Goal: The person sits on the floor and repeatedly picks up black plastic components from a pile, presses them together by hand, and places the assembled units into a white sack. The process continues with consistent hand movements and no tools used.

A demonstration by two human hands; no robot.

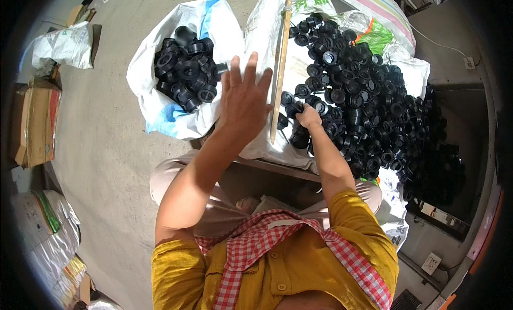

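Observation:
My left hand [243, 96] is raised with its fingers spread, holding nothing, beside the mouth of a white woven sack [140, 77]. Inside the sack lies a heap of black round plastic fittings [188, 69]. One blurred black fitting [185, 36] shows at the heap's far edge; whether it is in the air or resting I cannot tell. My right hand [310, 117] reaches to the near left edge of a large pile of similar black fittings [368, 96]. Its fingers are closed on a black plastic fitting [299, 110], partly hidden by the hand.
A wooden stick [280, 69] lies between the sack and the pile, on white sheeting [259, 37]. Cardboard boxes [41, 123] and stuffed white sacks [45, 240] stand along the left. At the right are a wall socket [431, 263] and a dark recess.

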